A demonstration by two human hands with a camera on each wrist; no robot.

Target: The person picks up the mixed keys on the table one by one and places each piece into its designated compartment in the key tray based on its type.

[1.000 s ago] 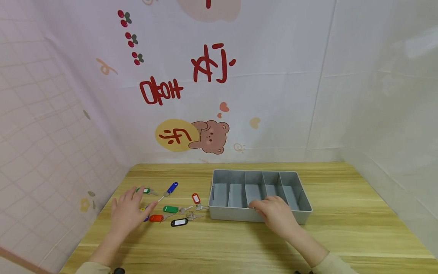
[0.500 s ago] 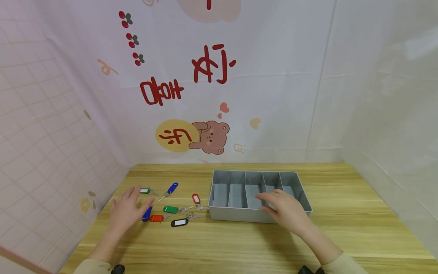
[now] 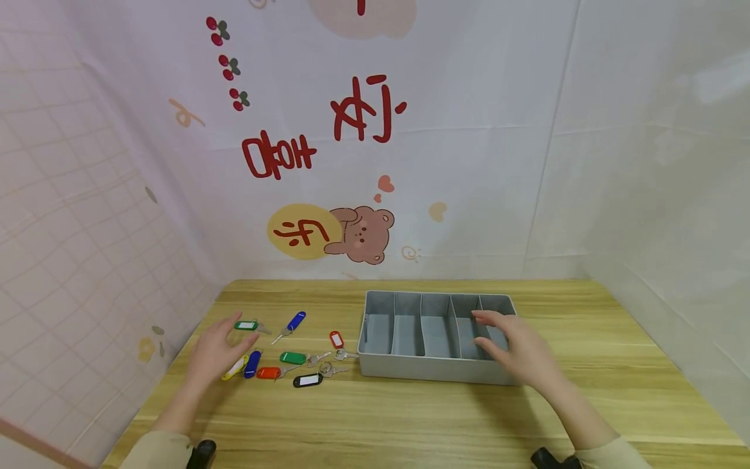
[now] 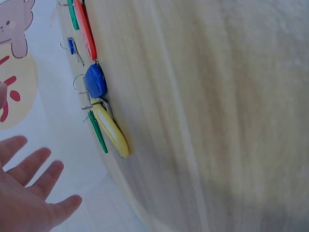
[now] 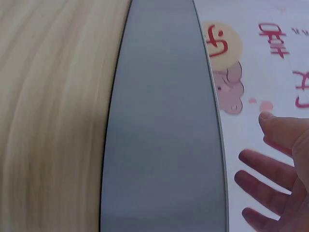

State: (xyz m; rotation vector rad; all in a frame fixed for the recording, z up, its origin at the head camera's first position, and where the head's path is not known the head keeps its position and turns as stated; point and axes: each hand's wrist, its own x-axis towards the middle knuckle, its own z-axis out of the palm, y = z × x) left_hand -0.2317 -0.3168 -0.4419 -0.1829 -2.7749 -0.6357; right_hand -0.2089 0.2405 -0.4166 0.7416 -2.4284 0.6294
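Observation:
A grey tray (image 3: 433, 368) with several compartments stands on the wooden table, its inside bare. Above its right end hovers my right hand (image 3: 518, 348), fingers and thumb spread apart and holding nothing. My left hand (image 3: 213, 352) hangs over the left side of the table, also spread and holding nothing. Nearest to it lie a yellow key tag (image 3: 236, 368), a blue key tag (image 3: 252, 364) and a green key tag (image 3: 246, 325). In the left wrist view the yellow tag (image 4: 111, 128) lies on the table apart from my fingers (image 4: 41, 179).
More tagged keys lie between hand and tray: a blue tag (image 3: 296, 320), a green tag (image 3: 292, 357), an orange-red tag (image 3: 269, 372), a black tag (image 3: 307, 380) and a red tag (image 3: 336, 339), its key by the tray's left wall. A printed cloth (image 3: 469, 195) hangs behind.
My right hand has risen off the tray's front rim, shifted right, and its fingers have spread. The left hand has drawn slightly back, bringing the yellow tag into fuller view. The keys have stayed put.

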